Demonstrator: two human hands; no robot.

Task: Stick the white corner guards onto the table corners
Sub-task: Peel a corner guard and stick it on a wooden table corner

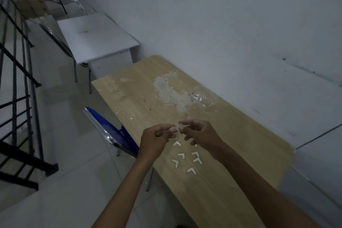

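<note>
A long wooden table runs along the wall. Above its middle, my left hand and my right hand meet, fingertips pinched together on one small white corner guard. Several more white L-shaped corner guards lie loose on the tabletop just below my hands. The table's far left corner and far right corner are bare wood. A few white scraps lie further up the table.
A patch of worn, whitish surface marks the tabletop. A blue chair with chrome frame is tucked at the table's left edge. A white desk stands beyond the far end. A black stair railing lines the left side.
</note>
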